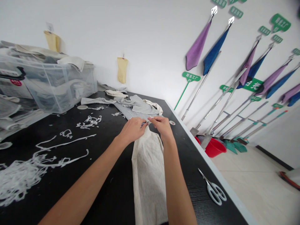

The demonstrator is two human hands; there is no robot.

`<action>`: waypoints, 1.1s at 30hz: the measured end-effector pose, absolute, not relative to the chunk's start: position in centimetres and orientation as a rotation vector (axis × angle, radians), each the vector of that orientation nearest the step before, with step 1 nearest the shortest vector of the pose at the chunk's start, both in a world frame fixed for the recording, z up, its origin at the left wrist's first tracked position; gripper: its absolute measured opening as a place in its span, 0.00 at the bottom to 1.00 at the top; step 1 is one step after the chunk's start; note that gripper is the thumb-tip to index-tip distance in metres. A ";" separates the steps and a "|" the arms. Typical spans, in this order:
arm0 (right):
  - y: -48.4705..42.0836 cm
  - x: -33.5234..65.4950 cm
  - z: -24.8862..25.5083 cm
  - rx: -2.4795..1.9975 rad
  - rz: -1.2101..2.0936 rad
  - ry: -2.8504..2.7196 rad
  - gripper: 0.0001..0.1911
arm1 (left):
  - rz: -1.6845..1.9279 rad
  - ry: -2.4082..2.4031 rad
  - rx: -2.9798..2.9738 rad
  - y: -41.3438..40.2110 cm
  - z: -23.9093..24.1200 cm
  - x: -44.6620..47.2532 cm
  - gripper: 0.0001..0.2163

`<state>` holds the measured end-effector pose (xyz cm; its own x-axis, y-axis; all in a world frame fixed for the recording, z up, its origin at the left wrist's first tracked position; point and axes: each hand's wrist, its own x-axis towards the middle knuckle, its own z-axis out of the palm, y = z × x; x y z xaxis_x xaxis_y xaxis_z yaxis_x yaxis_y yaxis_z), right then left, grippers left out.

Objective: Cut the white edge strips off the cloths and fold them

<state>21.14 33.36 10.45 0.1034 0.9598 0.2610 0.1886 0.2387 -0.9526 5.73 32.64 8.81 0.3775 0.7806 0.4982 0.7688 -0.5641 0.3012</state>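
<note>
Over black worktop point(117, 187), left hand point(134, 128) and right hand point(162, 125) pinch beige cloth point(150, 162) at its twelve-o'clock end, probably to steady it.

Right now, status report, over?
Left hand, right hand: pinching at far end of pale cloth. Cloth lies lengthwise. Scissors right, thread pile left, both off the cloth.

Green stick sign point(191, 76): 阳光工厂 01, easy read
Top-right green sign point(278, 23): pretty sure 阳光工厂 02, kinda soft
Wide green sign point(256, 84): can only make out 把, rest is partly covered
Red sticker point(16, 82) on the clear bin point(55, 101): too blurry, sorry
Small green tags point(236, 12): way too fuzzy
</note>
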 end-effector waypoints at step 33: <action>29.9 11.7 12.9 -1.104 0.627 -1.725 0.10 | 0.939 1.615 2.051 11.5 7.7 -5.0 0.15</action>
<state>11.69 29.89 12.92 -0.1315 0.8857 0.4452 0.3935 0.4588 -0.7966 -4.96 11.53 7.71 0.1234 0.9537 0.2744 0.7106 -0.2779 0.6464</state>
